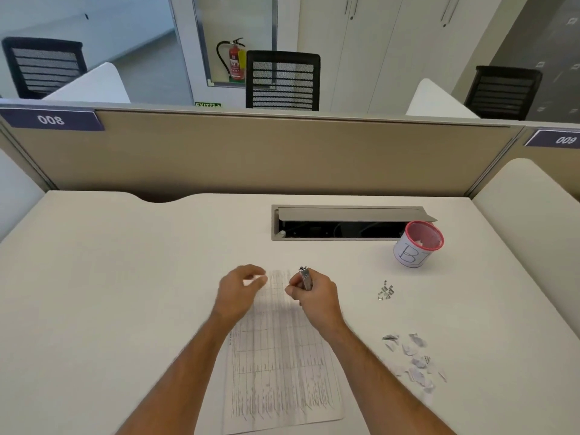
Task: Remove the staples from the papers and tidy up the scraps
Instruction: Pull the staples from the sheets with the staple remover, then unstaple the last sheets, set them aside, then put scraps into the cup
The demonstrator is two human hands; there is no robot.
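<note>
A printed sheet of paper (279, 368) lies on the desk in front of me. My left hand (238, 290) pinches the sheet's top left corner between thumb and fingers. My right hand (314, 293) is closed around a metal staple remover (305, 277), whose tip points up and away just above the sheet's top edge. To the right lies a small pile of pulled staples (385, 290). Several torn paper scraps (414, 362) are scattered at the lower right. The view is blurred, so no staple in the paper can be made out.
A small red-rimmed bin (416, 244) marked with letters stands at the back right, beside an open cable tray (339, 229) set into the desk. A beige partition (251, 152) closes the far side of the desk.
</note>
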